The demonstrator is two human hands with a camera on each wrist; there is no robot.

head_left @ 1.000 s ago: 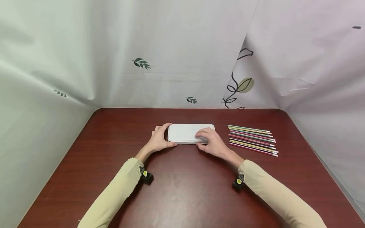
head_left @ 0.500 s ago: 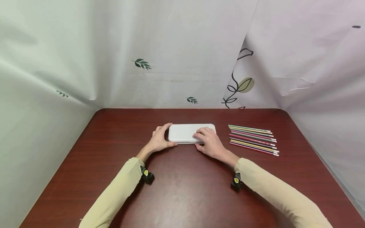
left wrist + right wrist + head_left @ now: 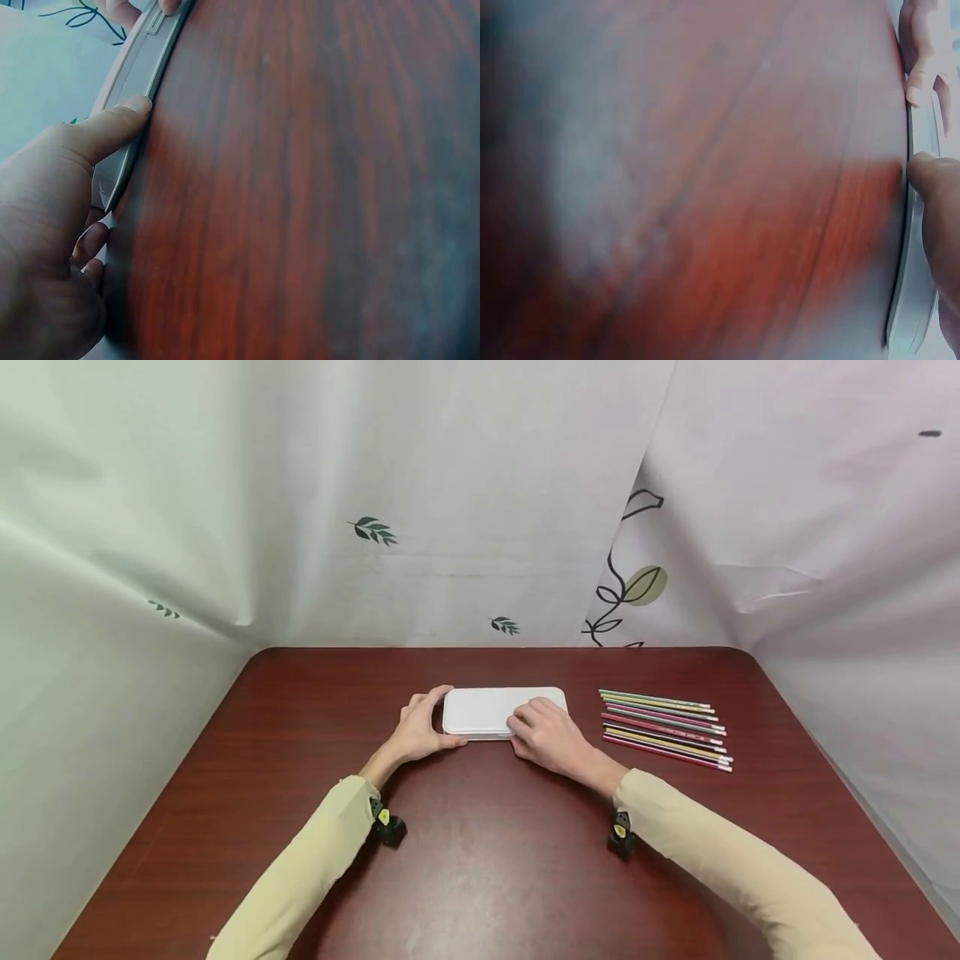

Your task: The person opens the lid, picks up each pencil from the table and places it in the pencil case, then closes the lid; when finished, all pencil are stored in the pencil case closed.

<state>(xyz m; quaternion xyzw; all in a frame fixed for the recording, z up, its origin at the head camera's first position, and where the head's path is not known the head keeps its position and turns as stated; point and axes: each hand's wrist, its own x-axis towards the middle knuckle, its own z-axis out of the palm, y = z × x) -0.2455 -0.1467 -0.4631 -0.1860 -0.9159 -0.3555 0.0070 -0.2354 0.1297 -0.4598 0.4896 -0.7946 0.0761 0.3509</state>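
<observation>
A white, flat pencil case with rounded corners lies on the dark red wooden table, its lid down. At its left end my left hand grips it, thumb on the front side and fingers round the far corner. The left wrist view shows that thumb against the case's side wall, near a small catch. My right hand holds the front edge right of the middle, fingers curled over the lid. In the right wrist view its thumb touches the front side; its other fingertips are mostly hidden.
Several pencils with white eraser ends lie in a loose row on the table, right of the case. A pale curtain with leaf prints hangs behind the table's far edge. Small black cameras sit on both wrists.
My right hand has slid slightly left along the front of the pencil case, and its fingers have curled in more. The left hand has kept its grip; the pencils have not moved.
</observation>
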